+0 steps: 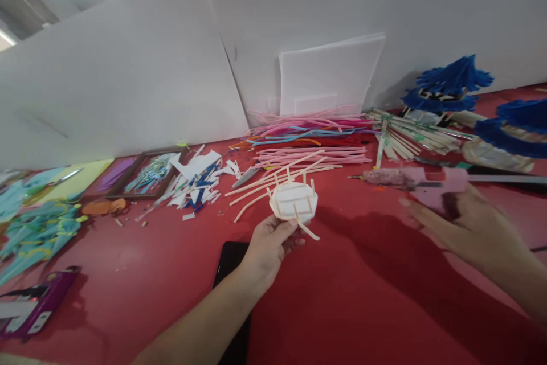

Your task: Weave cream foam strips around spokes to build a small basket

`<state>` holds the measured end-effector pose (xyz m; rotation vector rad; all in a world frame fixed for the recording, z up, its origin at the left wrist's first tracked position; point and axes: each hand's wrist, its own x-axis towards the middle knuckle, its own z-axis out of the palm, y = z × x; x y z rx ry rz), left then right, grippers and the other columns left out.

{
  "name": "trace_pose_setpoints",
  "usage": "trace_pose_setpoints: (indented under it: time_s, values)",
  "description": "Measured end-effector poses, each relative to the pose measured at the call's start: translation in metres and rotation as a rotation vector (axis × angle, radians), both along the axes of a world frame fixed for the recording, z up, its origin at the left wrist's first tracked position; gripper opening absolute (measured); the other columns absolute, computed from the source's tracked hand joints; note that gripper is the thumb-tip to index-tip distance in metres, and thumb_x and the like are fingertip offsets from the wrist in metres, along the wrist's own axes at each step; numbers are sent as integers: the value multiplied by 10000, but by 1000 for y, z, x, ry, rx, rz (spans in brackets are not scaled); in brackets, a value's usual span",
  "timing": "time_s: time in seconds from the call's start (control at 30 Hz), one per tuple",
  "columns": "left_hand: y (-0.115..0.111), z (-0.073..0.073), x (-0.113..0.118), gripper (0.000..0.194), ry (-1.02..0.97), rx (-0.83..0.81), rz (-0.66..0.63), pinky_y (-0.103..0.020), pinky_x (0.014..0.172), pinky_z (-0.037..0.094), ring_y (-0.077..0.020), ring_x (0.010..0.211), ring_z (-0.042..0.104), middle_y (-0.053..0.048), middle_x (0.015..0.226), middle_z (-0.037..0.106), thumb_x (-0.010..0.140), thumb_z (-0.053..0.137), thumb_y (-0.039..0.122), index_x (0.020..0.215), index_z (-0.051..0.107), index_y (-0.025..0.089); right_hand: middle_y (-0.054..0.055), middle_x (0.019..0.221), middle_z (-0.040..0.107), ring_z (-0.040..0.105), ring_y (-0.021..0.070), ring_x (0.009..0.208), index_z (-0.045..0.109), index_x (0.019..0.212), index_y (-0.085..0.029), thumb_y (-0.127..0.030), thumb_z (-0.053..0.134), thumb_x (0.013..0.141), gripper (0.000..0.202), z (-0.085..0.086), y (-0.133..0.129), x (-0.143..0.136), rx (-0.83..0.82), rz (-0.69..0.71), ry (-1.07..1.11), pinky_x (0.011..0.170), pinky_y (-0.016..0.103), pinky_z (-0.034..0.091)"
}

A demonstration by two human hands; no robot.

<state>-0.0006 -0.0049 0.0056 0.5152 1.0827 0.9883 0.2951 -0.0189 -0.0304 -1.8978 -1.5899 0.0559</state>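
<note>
Left hand (269,248) pinches white model (294,201) mid-view, prongs toward 12, stray stick (308,232) toward 4; right hand (476,231) grasps glue gun (427,181) near model's 3 o'clock, long axis 9-to-3, nozzle (355,177) toward 9; handle blurred; phone (231,257) partly hidden by left arm (205,314).

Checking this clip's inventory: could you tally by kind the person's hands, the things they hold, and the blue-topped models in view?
Hands, left hand and right hand: 2
Pink glue gun: 1
White piece with sticks: 1
Blue-topped models: 2
Total: 6
</note>
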Motion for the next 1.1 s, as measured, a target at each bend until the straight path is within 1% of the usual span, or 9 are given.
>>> trace_pose_setpoints:
  time_s: [0.1,0.17,0.33,0.43,0.5,0.63,0.73,0.93,1.1]
  values:
    - [0,2,1,272,0,-16,1,-214,593,564,-110,649,680,-66,814,795,589,928,183,798,767,121,2,477,423,389,149,421,324,587,-297,-961,282,723,680,1,10,7,-118,39,-16,434,316,283]
    - [-1,2,1,238,-1,-23,-2,-214,589,564,-113,650,686,-66,803,795,607,913,164,788,764,121,3,453,407,384,144,402,285,535,-290,-997,213,696,728,1,14,7,-122,70,-41,429,314,273]
    - [-2,2,2,260,-2,-23,-40,-219,601,570,-125,660,701,-82,806,800,589,923,174,783,757,125,95,628,631,596,230,577,539,585,-259,-925,217,777,764,2,13,4,-55,116,-101,552,363,436]
    - [-2,0,2,333,0,-10,-70,-221,608,571,-130,666,700,-74,788,790,538,956,218,788,755,128,128,727,681,648,269,680,638,720,-233,-830,316,841,689,7,3,-7,50,84,-126,638,406,496]
    - [-3,-1,2,384,1,3,-95,-226,613,570,-124,654,686,-62,776,777,507,974,255,795,754,127,101,751,698,668,238,698,661,807,-228,-698,409,913,544,13,-8,-24,141,152,-113,665,374,528]
    - [-7,0,3,461,16,17,-147,-252,649,568,-154,722,705,-89,872,787,482,985,298,840,752,128,28,756,731,679,146,614,653,897,-232,-483,550,973,281,18,-31,-69,326,569,-33,575,253,540]
    - [-9,1,4,494,45,28,-182,-275,677,566,-214,849,735,-127,978,794,482,984,312,872,742,129,12,756,736,701,116,637,651,954,-221,-351,542,1004,177,16,-40,-91,369,694,40,594,207,558]
    - [-11,1,6,501,46,25,-221,-282,684,575,-250,911,748,-140,956,796,479,981,270,887,727,128,-1,769,754,722,121,665,695,1003,-267,-241,509,1013,188,20,-39,-91,388,784,28,629,210,598]
    - [-12,1,7,480,60,7,-230,-310,683,601,-255,899,749,-132,980,790,499,970,243,898,727,133,-3,806,771,725,112,687,736,976,-286,-179,402,1030,356,22,-42,-90,385,850,-74,614,195,591]
